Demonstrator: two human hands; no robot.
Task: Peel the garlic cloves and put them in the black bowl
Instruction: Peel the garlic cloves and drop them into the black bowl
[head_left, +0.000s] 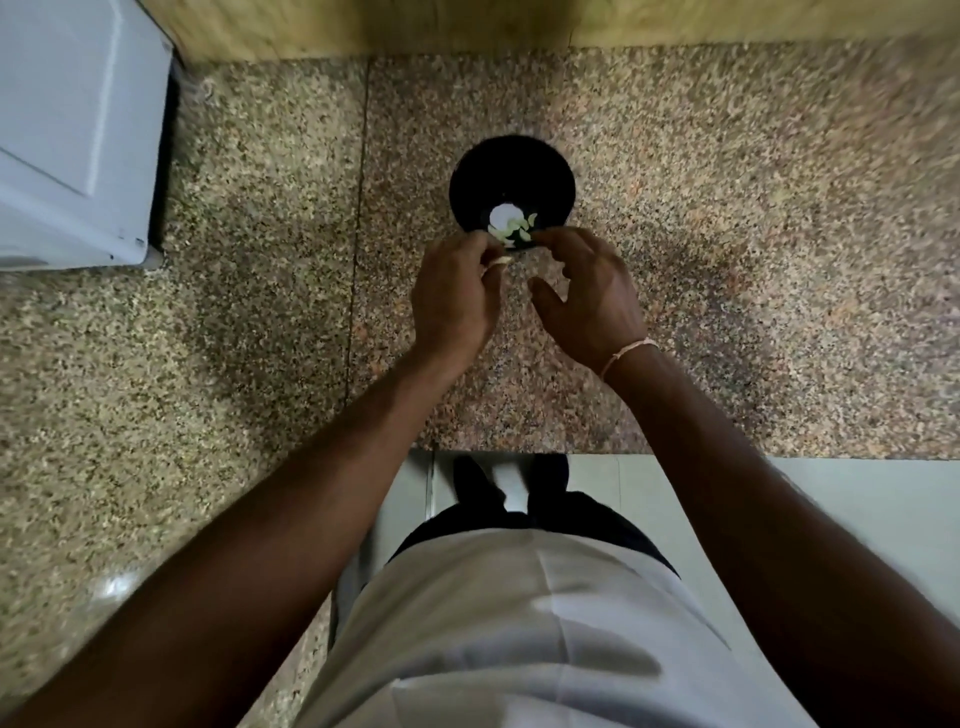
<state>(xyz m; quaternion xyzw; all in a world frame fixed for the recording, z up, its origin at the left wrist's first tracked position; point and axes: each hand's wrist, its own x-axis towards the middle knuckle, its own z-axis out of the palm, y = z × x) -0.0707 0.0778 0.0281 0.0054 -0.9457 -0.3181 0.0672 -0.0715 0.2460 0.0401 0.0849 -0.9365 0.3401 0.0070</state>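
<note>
A black bowl (511, 179) stands on the speckled granite counter (727, 234), with several pale peeled garlic cloves (517, 234) lying at its bottom. Both hands hover just in front of the bowl's near rim. My left hand (454, 299) has its fingers curled and pinches a small pale garlic clove (500, 261) at the fingertips. My right hand (587, 291) is beside it, fingers loosely bent, the fingertips over the bowl's near edge; nothing shows in it.
A white appliance (72, 130) stands at the back left of the counter. A wooden wall panel (467, 26) runs along the far edge. The counter's front edge (753, 457) is near my body, with the tiled floor below.
</note>
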